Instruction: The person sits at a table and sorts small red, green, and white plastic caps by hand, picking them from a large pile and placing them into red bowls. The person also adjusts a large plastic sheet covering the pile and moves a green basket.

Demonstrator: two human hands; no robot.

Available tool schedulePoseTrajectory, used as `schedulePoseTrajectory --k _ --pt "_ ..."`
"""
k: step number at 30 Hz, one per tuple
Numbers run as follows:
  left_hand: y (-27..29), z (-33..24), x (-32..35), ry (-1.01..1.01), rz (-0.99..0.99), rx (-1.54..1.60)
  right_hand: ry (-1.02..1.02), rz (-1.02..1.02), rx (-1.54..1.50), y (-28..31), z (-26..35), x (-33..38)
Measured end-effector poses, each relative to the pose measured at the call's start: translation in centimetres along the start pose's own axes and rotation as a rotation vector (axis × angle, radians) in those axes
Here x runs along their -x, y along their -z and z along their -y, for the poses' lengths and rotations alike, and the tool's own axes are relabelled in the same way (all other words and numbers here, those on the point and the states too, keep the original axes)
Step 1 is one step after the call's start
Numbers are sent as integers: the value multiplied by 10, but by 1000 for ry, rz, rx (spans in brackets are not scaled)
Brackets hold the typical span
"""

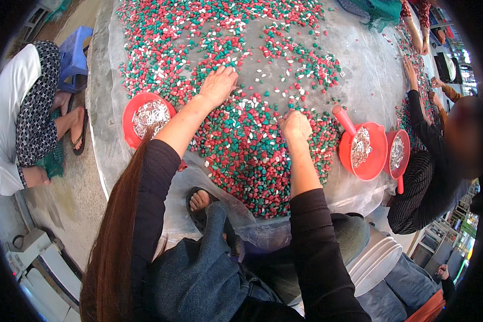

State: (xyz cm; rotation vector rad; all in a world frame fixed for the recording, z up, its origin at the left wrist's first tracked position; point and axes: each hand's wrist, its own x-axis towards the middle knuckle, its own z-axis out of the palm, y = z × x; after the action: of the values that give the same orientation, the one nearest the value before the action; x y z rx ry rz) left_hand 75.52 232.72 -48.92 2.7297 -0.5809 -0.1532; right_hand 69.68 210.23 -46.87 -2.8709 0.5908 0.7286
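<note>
A person is sitting over a clear sheet [359, 80] spread with small red, green and white pieces [241, 145] (probably light, hard, easily scattered; best pinched singly). The left hand [218, 85], at 12 o'clock, is lying flat, fingers spread, on the pieces. The right hand [295, 126], centre, is curling loosely over them; whether it is holding any, I cannot tell. A red bowl [131, 115] is sitting at 9 o'clock.

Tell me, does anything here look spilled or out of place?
Nothing stands out. The red, green and white pieces cover the plastic sheet under both hands, left hand and right hand; the red bowl stands upright.
</note>
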Motion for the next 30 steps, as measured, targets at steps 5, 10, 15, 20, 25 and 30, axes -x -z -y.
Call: schedulePoseTrajectory --k 5,10,15,20,25,30 --pt "8 -15 13 87 -272 343 -86 60 9 11 12 2" --pt "16 -47 37 581 -8 1592 0 52 25 9 27 5" --pt "18 -61 54 843 33 1895 90 -25 -126 27 27 27" --pt "10 -78 47 807 279 2315 460 -216 -369 49 64 71" --pt "8 -78 35 875 15 2307 744 -314 -585 62 60 57" --pt "55 -36 37 678 -33 2291 328 -362 -850 88 -8 -113"
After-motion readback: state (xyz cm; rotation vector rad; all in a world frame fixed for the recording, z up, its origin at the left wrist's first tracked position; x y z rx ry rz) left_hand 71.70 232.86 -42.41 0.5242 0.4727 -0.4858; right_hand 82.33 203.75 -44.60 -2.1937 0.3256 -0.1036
